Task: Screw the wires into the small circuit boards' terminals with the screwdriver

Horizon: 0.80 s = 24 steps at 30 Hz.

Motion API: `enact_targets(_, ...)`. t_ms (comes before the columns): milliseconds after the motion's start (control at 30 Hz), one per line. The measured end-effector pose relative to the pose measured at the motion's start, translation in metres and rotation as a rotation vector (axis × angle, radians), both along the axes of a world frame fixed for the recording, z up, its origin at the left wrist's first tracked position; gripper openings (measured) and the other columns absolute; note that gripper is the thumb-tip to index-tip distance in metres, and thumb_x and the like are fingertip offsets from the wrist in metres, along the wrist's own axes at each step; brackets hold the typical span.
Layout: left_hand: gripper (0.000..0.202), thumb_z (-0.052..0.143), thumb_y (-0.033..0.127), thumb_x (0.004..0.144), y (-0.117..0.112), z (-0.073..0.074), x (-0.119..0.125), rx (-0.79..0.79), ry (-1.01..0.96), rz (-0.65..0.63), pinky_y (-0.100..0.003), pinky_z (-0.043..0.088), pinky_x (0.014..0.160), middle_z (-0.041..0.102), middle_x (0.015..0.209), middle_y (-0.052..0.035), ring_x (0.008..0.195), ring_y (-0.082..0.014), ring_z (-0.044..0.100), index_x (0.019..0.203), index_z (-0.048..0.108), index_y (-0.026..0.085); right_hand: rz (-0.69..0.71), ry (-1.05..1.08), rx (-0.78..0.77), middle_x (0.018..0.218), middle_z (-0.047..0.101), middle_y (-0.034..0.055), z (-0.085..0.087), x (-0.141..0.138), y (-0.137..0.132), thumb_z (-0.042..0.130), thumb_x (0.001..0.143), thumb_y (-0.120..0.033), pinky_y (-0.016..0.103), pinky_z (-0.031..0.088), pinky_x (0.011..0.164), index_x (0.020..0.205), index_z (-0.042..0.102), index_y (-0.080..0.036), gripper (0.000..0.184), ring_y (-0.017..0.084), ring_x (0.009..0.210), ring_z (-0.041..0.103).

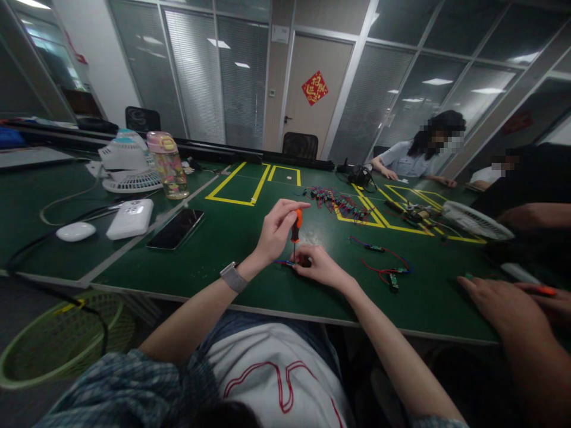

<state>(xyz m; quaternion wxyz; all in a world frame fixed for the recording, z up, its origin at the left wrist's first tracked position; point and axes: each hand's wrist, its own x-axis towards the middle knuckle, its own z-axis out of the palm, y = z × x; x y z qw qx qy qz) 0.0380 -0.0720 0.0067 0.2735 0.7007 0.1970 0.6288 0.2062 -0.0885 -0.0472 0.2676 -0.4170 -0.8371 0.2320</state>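
Left-hand grip (279,229) is wrapped on the orange-and-black handle of a screwdriver (295,229), thumb along its side and fingers reaching over the top, with the shaft standing nearly upright below. Beneath that grip, at the shaft's foot, a small wired circuit board (289,263) lies on the green worktop (236,232), just left of the fingertips of the right-hand grip (319,266). Those fingertips close in at the board's end, but I cannot tell whether they pinch it or merely press it down. Judging by its size against the fingers, the board should be very light and stiff, quick to skid or twist under the blade, and its parts and wire joints are probably fragile; its bare edges look the safest hold, leaving the limp wires free of any pull. As for the screwdriver, it is likely light and rigid, best taken around the thick handle, since the thin shaft offers little purchase. To the right of the right-hand grip lie two loose wired modules (393,282), and beyond both grips sits a tangled row of wired boards (341,204).
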Motion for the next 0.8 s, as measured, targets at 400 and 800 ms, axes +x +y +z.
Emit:
enact_targets(400,0.011,0.061,0.023,0.088,-0.0003,0.0009,0.0030,0.007,-0.039,0.008,-0.023,0.048,0.068,0.057,0.090,-0.0039,0.078,-0.0127,0.056,0.092,0.070,0.018,0.002,-0.009,0.005,0.072,0.057,-0.0015,0.0011,0.0004,-0.0008,0.063,0.075,-0.007,0.022,0.039,0.060,0.082,0.066,-0.015,0.011,0.011,0.064,0.051)
enact_targets(800,0.023,0.051,0.026,0.095,-0.0010,0.0009,0.0014,-0.072,-0.051,-0.089,-0.024,0.049,0.069,0.065,0.094,-0.0057,0.083,-0.0141,0.062,0.103,0.071,0.018,0.003,-0.018,0.011,0.073,0.057,-0.0014,0.0012,0.0005,-0.0004,0.064,0.075,-0.007,0.022,0.040,0.060,0.082,0.066,-0.015,0.011,0.011,0.064,0.051)
